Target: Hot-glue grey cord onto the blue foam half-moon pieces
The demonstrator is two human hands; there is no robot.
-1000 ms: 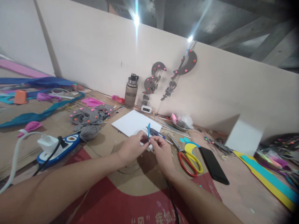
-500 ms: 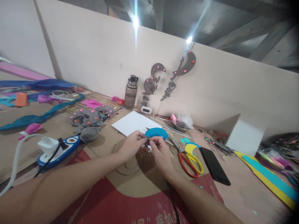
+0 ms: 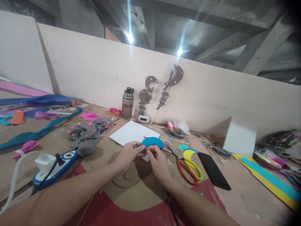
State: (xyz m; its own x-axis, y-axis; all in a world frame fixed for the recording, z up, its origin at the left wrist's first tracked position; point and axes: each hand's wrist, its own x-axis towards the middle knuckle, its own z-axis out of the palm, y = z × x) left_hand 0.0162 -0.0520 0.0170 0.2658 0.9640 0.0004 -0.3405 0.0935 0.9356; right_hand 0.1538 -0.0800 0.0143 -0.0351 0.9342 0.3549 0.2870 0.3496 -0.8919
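Beside the blue curved piece (image 3: pixel 153 142), I'm clamping a grey bit (image 3: pixel 143 151) in my left hand (image 3: pixel 129 153), likely steadying it for my right hand (image 3: pixel 159 162), whose grip I can't tell.

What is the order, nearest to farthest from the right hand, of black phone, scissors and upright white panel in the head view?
1. Scissors: right of the right hand.
2. Black phone: right of scissors.
3. Upright white panel: farther right and back.

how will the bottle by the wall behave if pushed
The bottle stands tall and narrow, so a high push might tip it. It seems part full, probably giving it some weight. Its rounded sides suggest it could roll if toppled.
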